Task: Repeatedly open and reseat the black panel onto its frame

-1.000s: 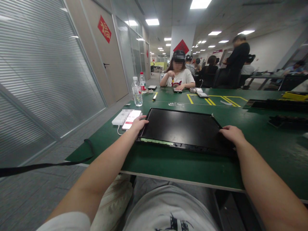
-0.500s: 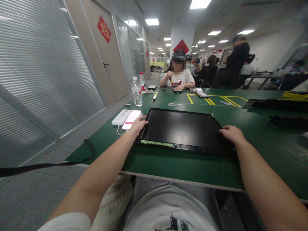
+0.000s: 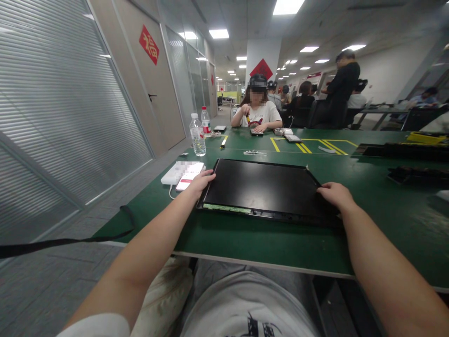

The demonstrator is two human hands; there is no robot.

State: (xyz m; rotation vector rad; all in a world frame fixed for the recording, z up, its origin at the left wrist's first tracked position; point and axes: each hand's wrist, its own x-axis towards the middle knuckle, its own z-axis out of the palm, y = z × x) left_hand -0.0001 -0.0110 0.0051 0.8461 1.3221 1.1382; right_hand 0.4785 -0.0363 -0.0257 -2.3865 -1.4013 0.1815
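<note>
**Grip's basically unchanged**

Left hand [image 3: 201,181] and right hand [image 3: 336,194] are clamped on opposite sides of a flat black rectangular screen panel [image 3: 263,185] on the green tabletop [image 3: 263,245], same as before. Probably just steadying it.

A clear bottle with a white cap [image 3: 198,139] stands upright on the green table [image 3: 266,250]. Just behind this bottle, slightly to its right, there is a bottle with a red cap [image 3: 206,122]. Nearer than the clear bottle lie a flat white box [image 3: 170,175] and a phone [image 3: 190,179] with its screen lit. Nearer and more to its left is a black strap [image 3: 63,242]. Behind it, toward the right, sits a person in a white shirt [image 3: 268,113].
</note>
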